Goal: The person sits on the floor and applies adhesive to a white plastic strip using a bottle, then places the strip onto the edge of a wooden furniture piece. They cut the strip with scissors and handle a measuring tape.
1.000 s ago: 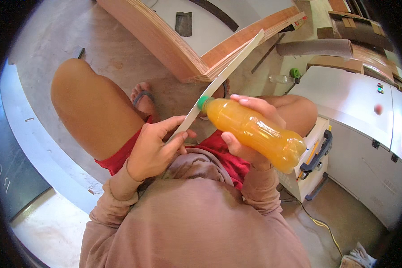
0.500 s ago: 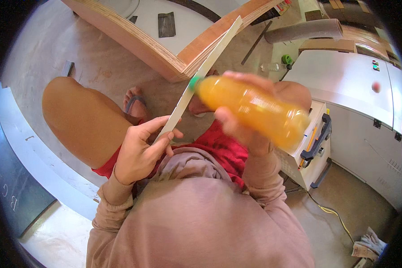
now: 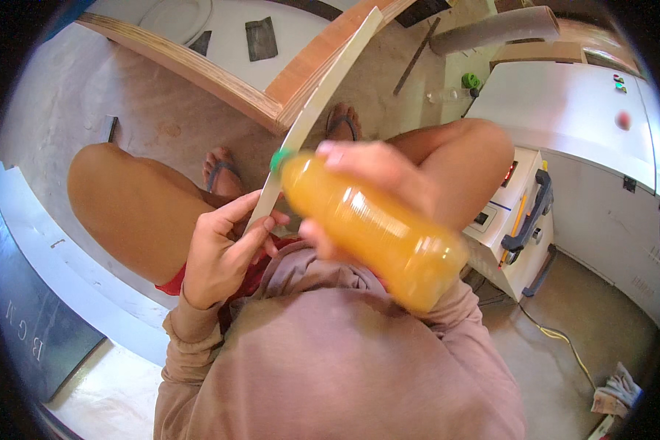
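Left hand (image 3: 224,253) raised, fingers pinched closed; right hand (image 3: 367,180) raised, fingers curled closed.

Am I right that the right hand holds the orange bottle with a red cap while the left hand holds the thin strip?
Not quite: in the head view the cap is green, not red. The right hand does hold the orange bottle, and the left hand holds the thin strip.

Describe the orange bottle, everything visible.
The bottle is clear plastic by the look, full of cloudy orange liquid, with a green cap on. It lies tilted, cap up-left, base down-right near the chest. The right hand wraps its upper half, fingers over the top. The cap sits against or just by a thin pale strip that the left hand holds.
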A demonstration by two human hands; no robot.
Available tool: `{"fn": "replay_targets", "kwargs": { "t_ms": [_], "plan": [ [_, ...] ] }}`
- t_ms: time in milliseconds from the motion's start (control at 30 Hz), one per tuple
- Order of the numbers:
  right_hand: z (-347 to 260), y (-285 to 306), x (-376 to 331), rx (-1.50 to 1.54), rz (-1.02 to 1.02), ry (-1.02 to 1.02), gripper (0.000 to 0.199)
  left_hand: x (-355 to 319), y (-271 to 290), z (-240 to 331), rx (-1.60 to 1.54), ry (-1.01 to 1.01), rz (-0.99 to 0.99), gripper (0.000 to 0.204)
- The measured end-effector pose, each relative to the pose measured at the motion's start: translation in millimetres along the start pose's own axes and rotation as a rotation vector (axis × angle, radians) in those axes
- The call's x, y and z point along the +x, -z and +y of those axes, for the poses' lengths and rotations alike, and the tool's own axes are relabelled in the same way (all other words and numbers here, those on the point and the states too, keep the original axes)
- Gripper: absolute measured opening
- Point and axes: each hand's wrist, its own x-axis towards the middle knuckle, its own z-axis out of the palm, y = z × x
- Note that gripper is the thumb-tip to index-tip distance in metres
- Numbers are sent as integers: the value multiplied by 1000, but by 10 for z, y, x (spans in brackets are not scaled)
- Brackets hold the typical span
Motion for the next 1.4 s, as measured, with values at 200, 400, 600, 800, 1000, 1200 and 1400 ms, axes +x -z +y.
{"fn": "replay_targets", "kwargs": {
  "t_ms": [200, 400, 600, 800, 1000, 1200, 1400],
  "plan": [
    [-87, 2, 27, 87, 8, -144, 46, -1, -8, -2, 4, -2, 0, 31],
    [70, 76, 91, 53, 141, -451, 47, -12, -1, 9, -14, 44, -12, 33],
    [237, 74, 150, -54, 153, -358, 48, 14, 32, -10, 1, 13, -19, 34],
    [218, 49, 122, -11, 101, -285, 38, 16, 45, -11, -22, 35, 5, 34],
    [271, 72, 93, 142, 235, -377, 35, 49, 54, 1, -26, 31, -14, 35],
    [257, 93, 40, 126, 242, -539, 42, 52, 69, 27, -33, 77, -23, 34],
    [268, 120, 44, 91, 131, -405, 46, 85, 75, 2, -67, 66, -23, 35]
  ]
}}
